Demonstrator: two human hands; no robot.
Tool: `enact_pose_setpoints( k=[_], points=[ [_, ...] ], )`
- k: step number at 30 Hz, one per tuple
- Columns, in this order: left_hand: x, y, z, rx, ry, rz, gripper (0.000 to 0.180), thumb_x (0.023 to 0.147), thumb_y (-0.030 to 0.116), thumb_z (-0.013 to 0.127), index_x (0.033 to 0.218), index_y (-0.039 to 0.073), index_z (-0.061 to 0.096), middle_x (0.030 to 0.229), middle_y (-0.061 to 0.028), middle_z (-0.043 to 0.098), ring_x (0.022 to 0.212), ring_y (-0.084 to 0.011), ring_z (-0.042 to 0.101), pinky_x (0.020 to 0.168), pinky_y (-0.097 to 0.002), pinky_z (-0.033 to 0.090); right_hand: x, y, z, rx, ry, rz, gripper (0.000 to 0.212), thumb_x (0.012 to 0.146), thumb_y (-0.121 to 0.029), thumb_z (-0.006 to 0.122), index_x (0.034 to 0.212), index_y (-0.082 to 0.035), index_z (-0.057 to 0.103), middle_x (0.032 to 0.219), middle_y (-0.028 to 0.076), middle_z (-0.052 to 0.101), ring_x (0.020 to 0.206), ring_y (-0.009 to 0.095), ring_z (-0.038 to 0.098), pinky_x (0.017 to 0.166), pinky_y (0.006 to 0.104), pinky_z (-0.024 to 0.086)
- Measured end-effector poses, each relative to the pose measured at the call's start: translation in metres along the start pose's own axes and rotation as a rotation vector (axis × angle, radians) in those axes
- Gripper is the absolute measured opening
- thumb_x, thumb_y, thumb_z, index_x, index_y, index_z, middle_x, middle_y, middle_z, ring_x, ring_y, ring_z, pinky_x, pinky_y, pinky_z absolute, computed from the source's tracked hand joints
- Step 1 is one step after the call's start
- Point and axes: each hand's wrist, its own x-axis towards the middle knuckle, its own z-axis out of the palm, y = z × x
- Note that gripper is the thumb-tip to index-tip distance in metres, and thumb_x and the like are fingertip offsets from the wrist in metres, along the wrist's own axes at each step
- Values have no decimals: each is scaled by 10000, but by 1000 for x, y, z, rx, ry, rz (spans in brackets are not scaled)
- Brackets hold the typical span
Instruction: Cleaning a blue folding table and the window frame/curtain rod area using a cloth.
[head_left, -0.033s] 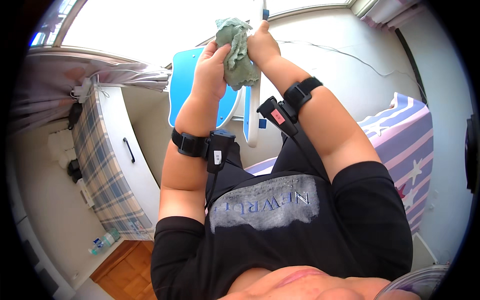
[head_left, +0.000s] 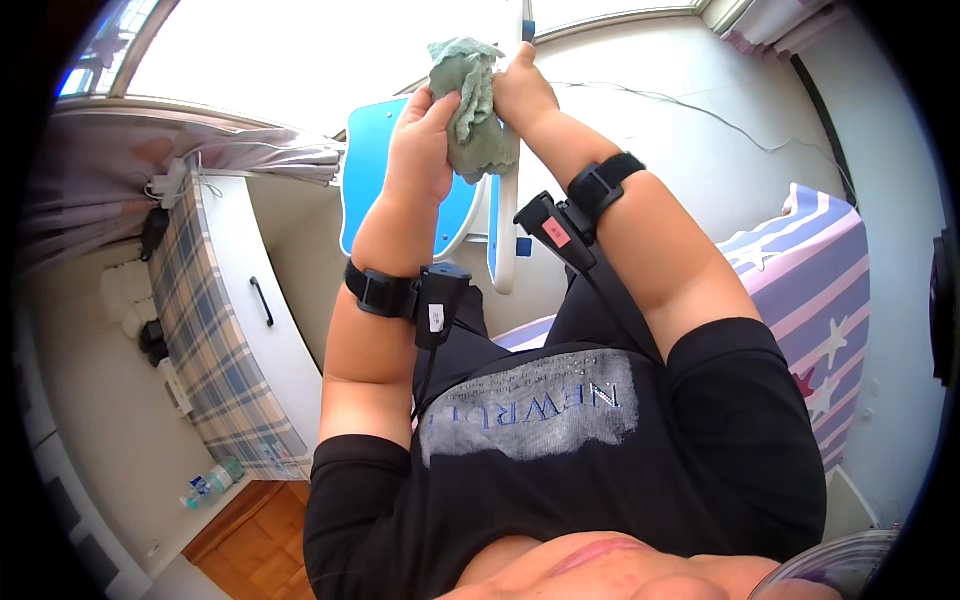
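Observation:
My left hand (head_left: 420, 140) is closed on a crumpled green cloth (head_left: 478, 130), thumb on its near face. The cloth lies against a white upright panel (head_left: 506, 235) with blue edging, seen nearly edge-on. My right hand (head_left: 526, 90) is closed round the far part of this panel, thumb up; its fingertips are hidden behind the panel and cloth. A blue board (head_left: 368, 170) with a white rim and small screws stands left of the panel, partly behind my left forearm. The two look like parts of one piece of furniture.
A cabinet (head_left: 240, 250) under a checked cloth stands at left, a plastic bottle (head_left: 212, 483) near its end. Striped starfish fabric (head_left: 800, 300) hangs at right. A thin cable (head_left: 700, 108) runs along the far floor. Curtains (head_left: 200, 150) hang beside the bright window.

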Motion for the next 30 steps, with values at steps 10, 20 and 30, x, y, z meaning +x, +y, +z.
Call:
enact_pose_setpoints(
  k=[10, 20, 30],
  points=[
    [-3, -16, 39, 250, -103, 74, 335, 938, 144, 573, 1236, -7, 550, 1042, -69, 641, 909, -120, 612, 783, -242, 492, -45, 21, -21, 1005, -40, -254, 404, 922, -328, 592, 1132, 16, 570, 974, 176, 651, 893, 267, 627, 802, 348, 483],
    [-24, -58, 19, 1014, -97, 216, 570, 1023, 302, 377, 1472, -10, 213, 1312, -188, 372, 1213, -240, 374, 1032, -289, 299, 63, 38, -19, 532, 460, -301, 310, 877, -216, 553, 1143, -66, 606, 982, 220, 646, 954, 338, 604, 900, 464, 436],
    [-27, -52, 23, 1020, -80, 259, 551, 1043, 306, 343, 1477, -7, 212, 846, 27, 409, 772, -57, 375, 787, -154, 352, 57, 46, 21, 273, 448, -420, 249, 860, -150, 517, 1064, -34, 603, 969, 269, 605, 959, 415, 546, 885, 465, 433]
  ],
)
